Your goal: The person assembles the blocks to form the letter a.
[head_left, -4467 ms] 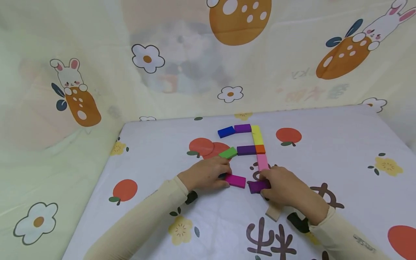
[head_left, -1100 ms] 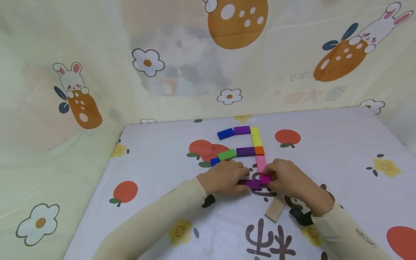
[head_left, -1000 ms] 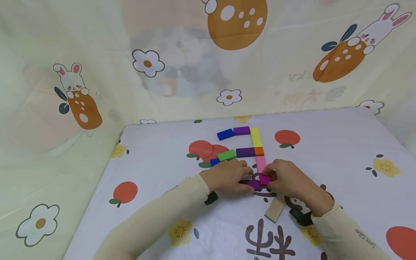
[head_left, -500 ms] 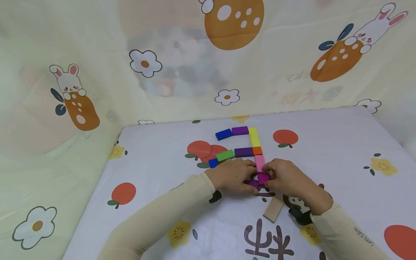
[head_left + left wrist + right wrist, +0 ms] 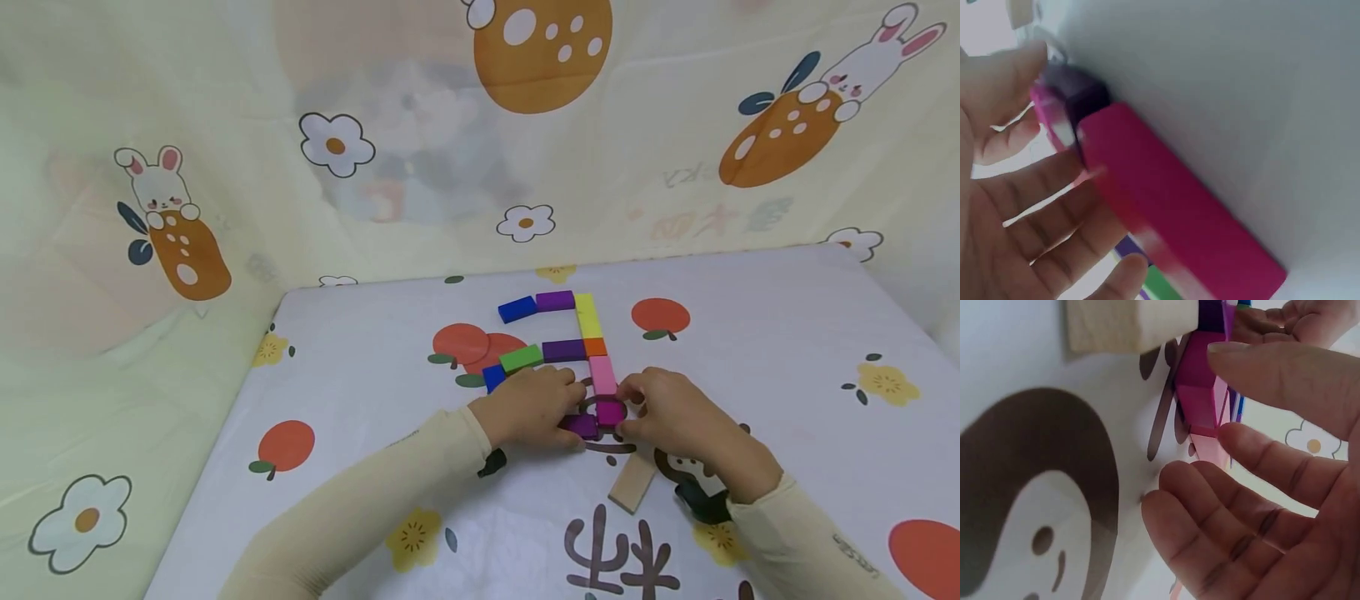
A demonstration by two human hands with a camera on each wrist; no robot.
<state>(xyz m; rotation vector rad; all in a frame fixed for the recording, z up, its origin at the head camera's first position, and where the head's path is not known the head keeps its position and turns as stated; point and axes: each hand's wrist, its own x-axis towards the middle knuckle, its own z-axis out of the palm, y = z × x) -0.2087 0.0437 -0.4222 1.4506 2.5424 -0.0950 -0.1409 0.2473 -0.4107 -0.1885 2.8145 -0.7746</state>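
Note:
In the head view, coloured blocks lie end to end. My left hand [image 5: 528, 408] is over the purple block [image 5: 581, 426], its thumb by the near side. In the left wrist view, its loosely extended fingers lie beside a long magenta block [image 5: 1179, 206], which meets the dark purple block [image 5: 1079, 87]; that long block is hidden in the head view. My right hand [image 5: 675, 412] is beside a short magenta block [image 5: 610, 412] below the pink block [image 5: 602, 375]. In the right wrist view, thumb and forefinger stand apart near this magenta block [image 5: 1200, 381].
An orange block [image 5: 594, 347], a yellow block [image 5: 588, 316], a dark purple block [image 5: 564, 351], a green block [image 5: 521, 358], and blue blocks [image 5: 517, 309] continue the layout. A plain wooden block [image 5: 632, 482] lies near the right hand. A printed cloth [image 5: 360, 375] covers the table.
Since the oldest frame, the magenta and purple blocks have come up against the pink block's lower end. Over the last half second, my left hand drew slightly left and my right hand slightly right.

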